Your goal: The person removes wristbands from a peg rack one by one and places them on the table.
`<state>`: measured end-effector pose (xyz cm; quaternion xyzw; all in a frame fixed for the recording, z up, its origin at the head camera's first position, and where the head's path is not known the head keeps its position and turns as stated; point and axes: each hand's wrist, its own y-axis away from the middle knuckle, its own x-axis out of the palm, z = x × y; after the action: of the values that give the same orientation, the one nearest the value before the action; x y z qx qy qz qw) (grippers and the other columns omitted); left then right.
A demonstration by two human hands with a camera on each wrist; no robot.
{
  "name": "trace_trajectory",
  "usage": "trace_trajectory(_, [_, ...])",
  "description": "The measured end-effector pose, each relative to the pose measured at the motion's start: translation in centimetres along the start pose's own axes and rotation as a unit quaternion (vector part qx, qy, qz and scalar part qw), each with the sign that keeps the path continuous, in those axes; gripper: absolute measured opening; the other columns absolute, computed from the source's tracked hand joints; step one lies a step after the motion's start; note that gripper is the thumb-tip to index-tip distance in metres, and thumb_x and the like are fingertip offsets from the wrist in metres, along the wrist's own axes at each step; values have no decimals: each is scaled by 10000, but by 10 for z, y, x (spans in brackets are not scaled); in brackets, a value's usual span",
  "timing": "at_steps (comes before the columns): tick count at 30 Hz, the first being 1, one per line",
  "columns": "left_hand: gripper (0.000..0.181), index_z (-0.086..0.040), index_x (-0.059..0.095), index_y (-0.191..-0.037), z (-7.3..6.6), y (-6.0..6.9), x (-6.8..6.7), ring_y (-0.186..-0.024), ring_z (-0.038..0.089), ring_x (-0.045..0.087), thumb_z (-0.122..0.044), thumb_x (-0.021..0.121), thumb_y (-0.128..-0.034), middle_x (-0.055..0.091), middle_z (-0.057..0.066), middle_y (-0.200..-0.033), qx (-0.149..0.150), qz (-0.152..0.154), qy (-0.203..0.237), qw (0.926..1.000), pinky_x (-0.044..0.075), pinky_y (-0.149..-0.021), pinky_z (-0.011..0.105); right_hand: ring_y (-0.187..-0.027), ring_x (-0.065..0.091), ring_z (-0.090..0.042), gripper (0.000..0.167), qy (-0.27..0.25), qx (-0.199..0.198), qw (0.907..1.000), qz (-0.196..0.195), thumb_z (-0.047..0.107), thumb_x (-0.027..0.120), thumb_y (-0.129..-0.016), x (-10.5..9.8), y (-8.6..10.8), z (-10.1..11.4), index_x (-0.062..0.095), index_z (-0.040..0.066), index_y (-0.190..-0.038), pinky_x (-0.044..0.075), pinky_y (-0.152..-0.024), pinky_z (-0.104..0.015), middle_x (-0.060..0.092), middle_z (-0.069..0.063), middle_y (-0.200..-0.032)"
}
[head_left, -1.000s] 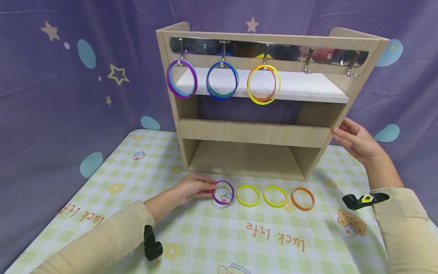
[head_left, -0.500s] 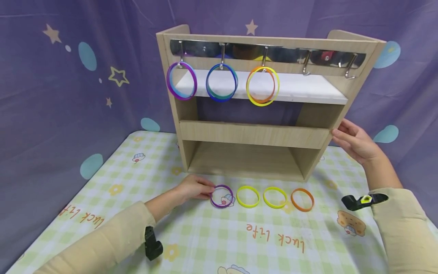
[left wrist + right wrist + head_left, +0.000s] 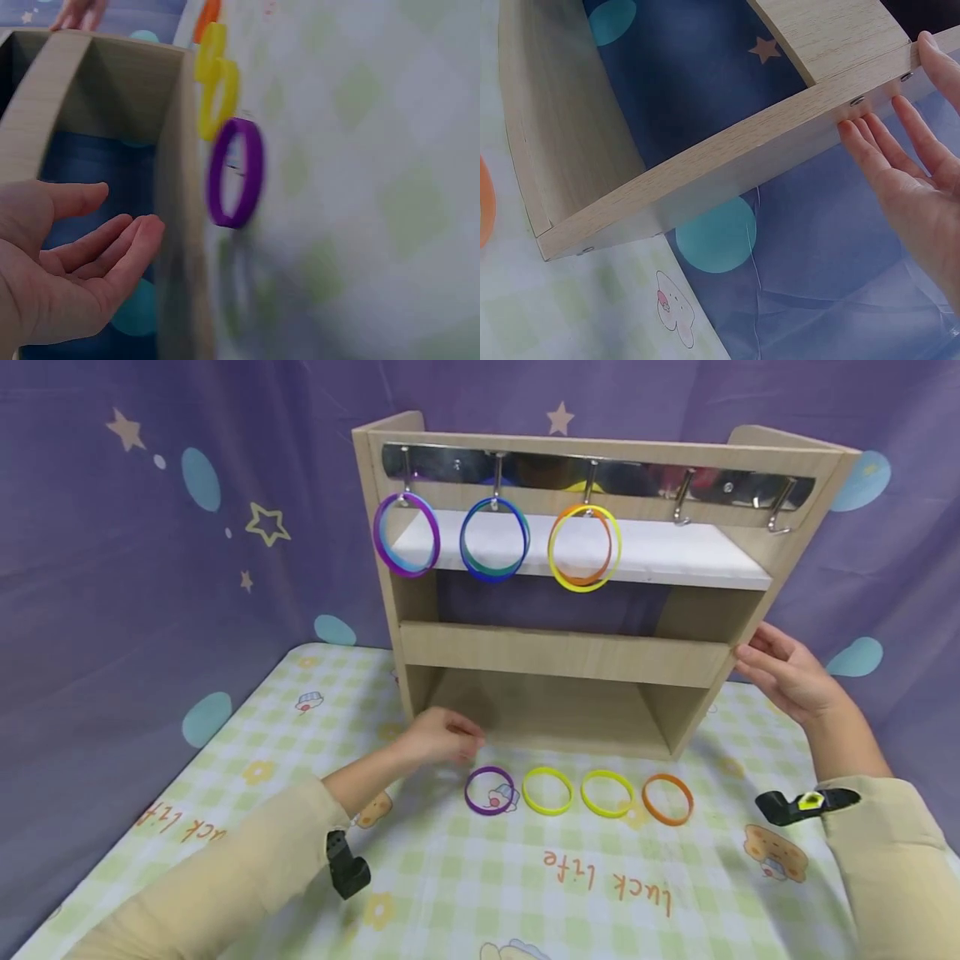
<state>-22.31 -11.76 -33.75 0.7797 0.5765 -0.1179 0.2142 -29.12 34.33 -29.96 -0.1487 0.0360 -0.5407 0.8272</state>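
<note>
The left hand hovers near the shelf's lower front edge, above and left of a purple ring on the cloth; in the left wrist view its relaxed fingers hold nothing. To the right of that ring lie two yellow rings and an orange ring. The right hand touches the right side of the wooden shelf, thumb at the front edge and fingertips on the outer side panel, as the right wrist view shows.
A metal strip with several hooks crosses the shelf's top. Purple and light blue rings, blue and green rings, and orange and yellow rings hang from three hooks; two hooks at the right are bare. A purple curtain stands behind.
The left hand has let go of the purple ring, which now lies flat on the cloth, and has moved up towards the shelf. The right hand stays at the shelf's side.
</note>
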Motion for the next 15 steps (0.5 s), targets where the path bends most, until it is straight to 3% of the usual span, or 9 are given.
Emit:
trace_trajectory(3, [292, 31, 659, -1135, -18, -3, -1, -972, 314, 699, -129, 652, -892, 690, 232, -1103, 235, -22, 36, 9997, 615, -872, 353, -1117, 604, -24, 583, -53, -72, 10000, 28, -44, 407, -981, -2, 1, 0, 226, 87, -1519, 532, -899, -114, 586, 70, -1261])
trace_trajectory(10, [244, 11, 663, -1118, -62, -4, -1, -949, 261, 708, -134, 628, -926, 711, 174, -1066, 831, -357, 281, 9955, 622, -837, 292, -1119, 612, -43, 518, -138, -130, 9997, 184, -64, 393, -978, -1, -2, 0, 328, 107, -1462, 537, -910, -125, 595, 50, -1263])
trace_trajectory(13, [247, 27, 650, -1125, -81, -4, 2, -962, 275, 702, -125, 624, -932, 697, 208, -1090, 1215, -528, 804, 9879, 619, -853, 294, -1113, 614, -48, 479, -164, -141, 9996, 193, -67, 394, -976, -1, -3, 0, 400, 141, -1408, 539, -908, -128, 598, 45, -1257])
trace_trajectory(15, [254, 48, 639, -1133, -92, -4, 4, -930, 242, 708, -107, 620, -933, 686, 236, -1114, 1499, -623, 1272, 9785, 617, -862, 303, -1109, 616, -53, 461, -183, -139, 9996, 193, -68, 395, -975, -1, -4, 1, 427, 155, -1378, 540, -909, -130, 599, 40, -1253])
